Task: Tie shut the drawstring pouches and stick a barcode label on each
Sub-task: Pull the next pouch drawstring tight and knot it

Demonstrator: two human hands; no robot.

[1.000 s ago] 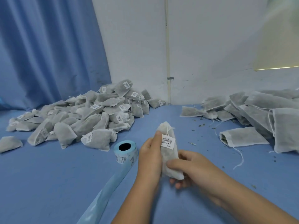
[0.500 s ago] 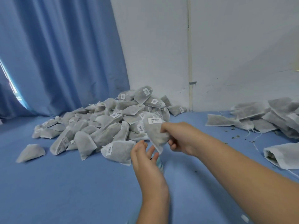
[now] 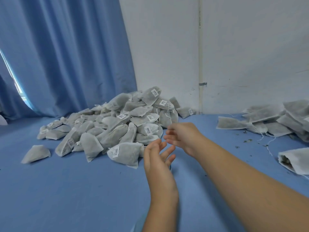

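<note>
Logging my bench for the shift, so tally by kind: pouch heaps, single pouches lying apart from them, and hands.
Pouch heaps: 2, the labelled heap and the right heap
Single pouches lying apart: 2, the far-left pouch and the open pouch
Hands: 2, the left hand and the right hand, both empty
Total: 6

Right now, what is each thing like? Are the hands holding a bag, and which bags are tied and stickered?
left hand: open, holding nothing.
right hand: open, empty, blurred.
left pile of pouches: tied shut, many showing barcode labels.
right pile of pouches: lying flat, strings loose, no labels showing.
pouch at the right edge: mouth open, untied.
curtain: drawn, gap at the left.
</note>
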